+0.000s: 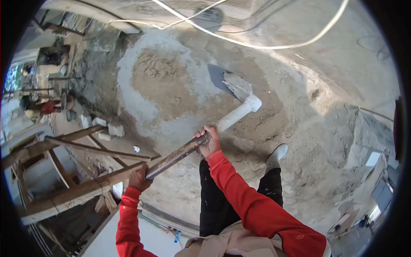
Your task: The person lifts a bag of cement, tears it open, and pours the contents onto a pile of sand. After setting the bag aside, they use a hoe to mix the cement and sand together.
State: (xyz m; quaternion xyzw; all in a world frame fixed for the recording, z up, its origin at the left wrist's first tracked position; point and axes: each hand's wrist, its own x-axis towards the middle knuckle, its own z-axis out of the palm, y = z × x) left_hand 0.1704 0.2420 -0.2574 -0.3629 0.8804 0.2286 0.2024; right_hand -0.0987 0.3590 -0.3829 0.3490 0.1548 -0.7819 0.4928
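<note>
Red sleeves (257, 201) reach up from the bottom of the frame to two bare hands on a long-handled hoe (229, 121), which slants across the centre. At left of centre, the left hand (139, 178) is wrapped around the end of the brown handle (175, 157). Nearer the middle, the right hand (209, 142) is closed around the same handle, just below a stretch crusted in pale grey. The hoe's grey-coated blade (238, 86) is right of upper centre, beside its dark shadow (217, 77); whether it touches the ground is hard to tell. Brown sand (159, 79) lies at upper centre, partly ringed by pale grey material (127, 76). Black trousers (216, 205) and one pale shoe (280, 151) show below. Wooden beams (96, 185) fill the lower left, near whitish blocks (116, 129). A white cable (257, 46) loops across the top.
</note>
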